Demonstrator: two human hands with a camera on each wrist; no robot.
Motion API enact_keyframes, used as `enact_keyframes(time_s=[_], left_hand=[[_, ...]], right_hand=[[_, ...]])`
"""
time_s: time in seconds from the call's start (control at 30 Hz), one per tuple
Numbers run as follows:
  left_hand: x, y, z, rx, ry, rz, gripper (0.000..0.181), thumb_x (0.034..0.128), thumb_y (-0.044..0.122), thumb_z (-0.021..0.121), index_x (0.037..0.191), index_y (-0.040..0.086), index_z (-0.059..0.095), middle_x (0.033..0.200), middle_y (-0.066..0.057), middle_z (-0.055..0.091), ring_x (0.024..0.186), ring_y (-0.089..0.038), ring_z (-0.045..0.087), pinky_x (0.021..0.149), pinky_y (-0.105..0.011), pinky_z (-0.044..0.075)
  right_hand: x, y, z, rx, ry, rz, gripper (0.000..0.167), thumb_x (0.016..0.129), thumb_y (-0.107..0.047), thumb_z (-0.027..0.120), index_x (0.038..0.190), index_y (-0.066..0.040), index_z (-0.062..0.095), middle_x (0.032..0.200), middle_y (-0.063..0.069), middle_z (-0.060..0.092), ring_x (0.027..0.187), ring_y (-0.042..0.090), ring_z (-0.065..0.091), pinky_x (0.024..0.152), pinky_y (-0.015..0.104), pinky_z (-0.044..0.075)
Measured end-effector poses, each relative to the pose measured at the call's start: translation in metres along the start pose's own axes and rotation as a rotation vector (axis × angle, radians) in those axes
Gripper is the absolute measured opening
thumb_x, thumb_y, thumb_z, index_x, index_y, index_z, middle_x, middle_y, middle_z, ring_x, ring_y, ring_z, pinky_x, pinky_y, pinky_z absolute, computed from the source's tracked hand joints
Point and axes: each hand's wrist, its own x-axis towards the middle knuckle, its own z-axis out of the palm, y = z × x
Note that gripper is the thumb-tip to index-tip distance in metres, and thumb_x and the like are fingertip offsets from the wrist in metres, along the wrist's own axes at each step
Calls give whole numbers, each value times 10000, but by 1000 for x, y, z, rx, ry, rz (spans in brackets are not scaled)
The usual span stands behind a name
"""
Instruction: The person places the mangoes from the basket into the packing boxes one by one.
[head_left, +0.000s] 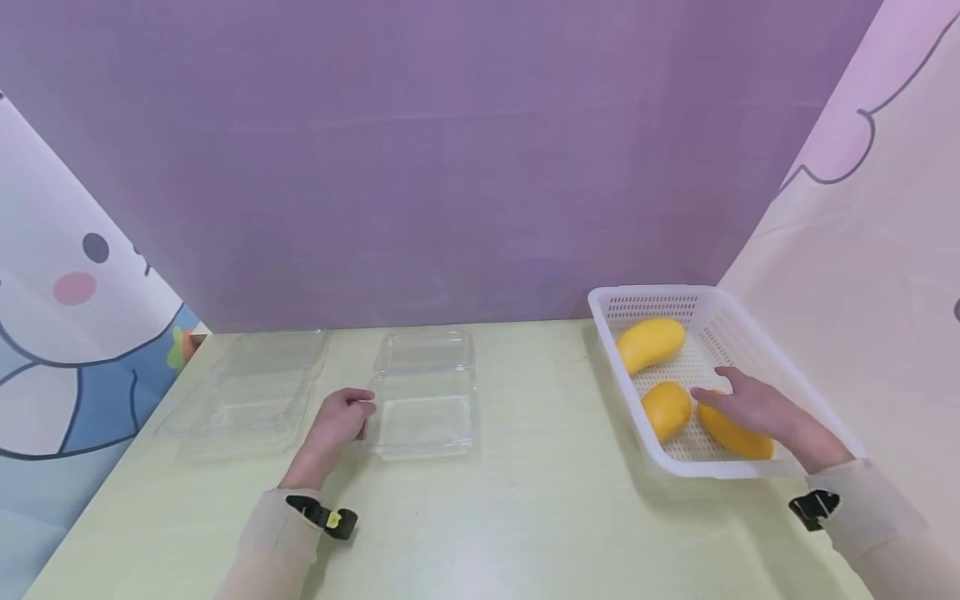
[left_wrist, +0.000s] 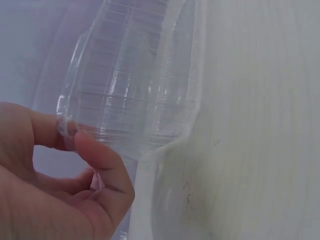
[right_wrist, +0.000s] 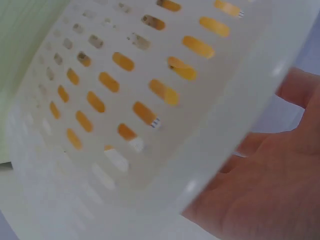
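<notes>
My left hand [head_left: 342, 419] is at the left edge of an open clear plastic clamshell box [head_left: 423, 425] on the table. In the left wrist view, its thumb and index finger pinch the box's rim [left_wrist: 67, 107], and the other fingers curl beneath. On the right, my right hand [head_left: 750, 407] reaches over the rim of a white perforated basket [head_left: 795, 379], its fingers spread above a yellow mango [head_left: 738, 435]. Two more mangoes lie in the basket, one in front [head_left: 666, 411] and one farther back [head_left: 651, 343]. The basket wall [right_wrist: 165, 165] hides part of that hand in the right wrist view.
More clear plastic boxes [head_left: 251, 400] stand on the table's left side. A purple backdrop [head_left: 465, 183] rises behind the pale table [head_left: 510, 525], with printed cloth panels at the left [head_left: 67, 367] and right [head_left: 885, 275]. The basket stands near the right panel.
</notes>
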Motion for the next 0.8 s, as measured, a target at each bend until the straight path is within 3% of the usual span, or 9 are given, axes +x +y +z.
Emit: enact_keyframes(time_s=[0.37,0.8], left_hand=[[-2,1,8,-25,-15,2,392,979,53,516,1337,-106,485,693,-17,469,575,-130,439,566,-270,391],[0,-1,10,-22,-5,4,379,978,51,511,1324,-103,498,769,-59,505,604,-137,460,587,-259,419]], right_hand=[[0,12,6,10,-75,31,912,1040,-543,430,1460,234,204,1467,483,229,1297,679,286,1011,760,305],[4,25,12,-12,-124,-13,885,1023,-482,530,1409,269,266,1413,484,343,1257,656,380,996,736,351]])
